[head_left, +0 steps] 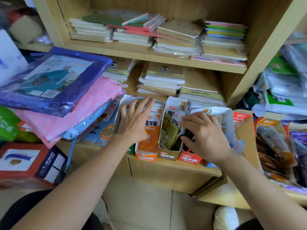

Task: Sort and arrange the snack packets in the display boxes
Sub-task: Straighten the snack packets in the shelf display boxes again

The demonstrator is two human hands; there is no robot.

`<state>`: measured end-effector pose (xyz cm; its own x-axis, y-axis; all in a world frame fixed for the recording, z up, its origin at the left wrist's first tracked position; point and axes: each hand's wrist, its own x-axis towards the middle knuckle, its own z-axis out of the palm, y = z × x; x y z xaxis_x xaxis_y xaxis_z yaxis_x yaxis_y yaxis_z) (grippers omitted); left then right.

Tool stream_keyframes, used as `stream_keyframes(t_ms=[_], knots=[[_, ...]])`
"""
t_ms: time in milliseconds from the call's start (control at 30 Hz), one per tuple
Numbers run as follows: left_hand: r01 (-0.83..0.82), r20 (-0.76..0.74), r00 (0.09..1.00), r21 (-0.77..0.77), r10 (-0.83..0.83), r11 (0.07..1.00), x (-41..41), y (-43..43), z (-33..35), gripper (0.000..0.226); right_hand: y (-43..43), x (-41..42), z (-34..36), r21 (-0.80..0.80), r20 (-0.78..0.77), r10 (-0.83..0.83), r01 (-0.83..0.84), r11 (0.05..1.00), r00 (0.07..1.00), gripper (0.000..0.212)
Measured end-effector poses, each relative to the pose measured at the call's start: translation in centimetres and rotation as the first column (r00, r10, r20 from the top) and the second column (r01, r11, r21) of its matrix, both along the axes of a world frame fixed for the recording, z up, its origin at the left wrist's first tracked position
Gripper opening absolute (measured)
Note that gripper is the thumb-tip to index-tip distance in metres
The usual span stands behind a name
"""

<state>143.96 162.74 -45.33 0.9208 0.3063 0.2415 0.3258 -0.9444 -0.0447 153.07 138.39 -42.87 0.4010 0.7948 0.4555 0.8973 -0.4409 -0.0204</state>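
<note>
Fingers (144, 105) of the left hand (132, 121) lie straight and spread, flat on the orange snack packets (150, 130) standing in the orange display box (146, 156); they grip nothing. The right hand (205, 136) lies over the green display box (168, 156) and the red display box (189, 159). Its fingers (187, 119) are lightly bent, tips on a green packet (171, 130), with the thumb lower against dark packets (189, 135). Whether it pinches any cannot be determined.

All three boxes stand side by side at the front edge of the wooden shelf (174, 170).

Assessment: the step in hand appears to be squaring the rows, as the green and dark packets lean across one another. The next move likely calls for the right hand to separate those by colour and stand them upright, while the left hand steadies the orange row.
</note>
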Motion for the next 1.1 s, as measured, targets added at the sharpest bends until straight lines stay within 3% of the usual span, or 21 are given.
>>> stream_keyframes(t_ms=[233,400,533,567,633,800,900,1000,1100], knots=[[-0.051,0.017,0.999,0.029,0.051,0.998,0.1,-1.1,0.0,0.124,-1.0,0.2,0.4,0.014,-0.1,-0.088,0.09,0.996,0.991,0.057],[0.006,0.001,1.0,-0.119,-0.006,0.993,-0.6,-1.0,0.5,0.121,-1.4,0.3,0.8,-0.008,-0.148,-0.072,0.072,0.997,0.986,0.064],[0.207,0.367,0.92,-0.164,-0.136,0.964,-1.3,-2.5,1.7,0.079,-1.1,0.8,1.5,0.008,-0.262,-0.055,0.06,0.998,0.963,0.071],[0.272,0.423,0.888,-0.164,-0.182,0.948,-1.2,-3.2,1.9,0.072,-1.0,1.0,1.6,0.015,-0.292,-0.058,0.065,0.998,0.955,0.069],[0.355,0.396,0.879,-0.173,-0.265,0.919,-0.7,-5.0,2.1,0.071,-0.5,1.4,1.9,0.04,-0.359,-0.047,0.065,0.997,0.932,0.058],[0.306,0.249,0.929,-0.105,-0.273,0.946,1.3,-7.5,1.4,0.074,0.2,2.5,2.2,0.157,-0.473,0.05,0.028,0.987,0.88,0.02],[0.306,0.316,0.915,-0.141,-0.25,0.942,2.4,-7.9,1.7,0.062,0.1,2.4,2.5,0.203,-0.489,0.063,0.043,0.978,0.87,0.031],[0.347,0.369,0.89,-0.17,-0.267,0.922,2.5,-7.9,1.8,0.05,0.2,2.6,2.5,0.223,-0.498,0.075,0.044,0.974,0.864,0.029],[0.324,0.38,0.906,-0.345,-0.184,0.881,1.9,-7.2,2.7,0.045,0.3,3.0,2.5,0.222,-0.526,0.043,0.088,0.971,0.85,0.026]])
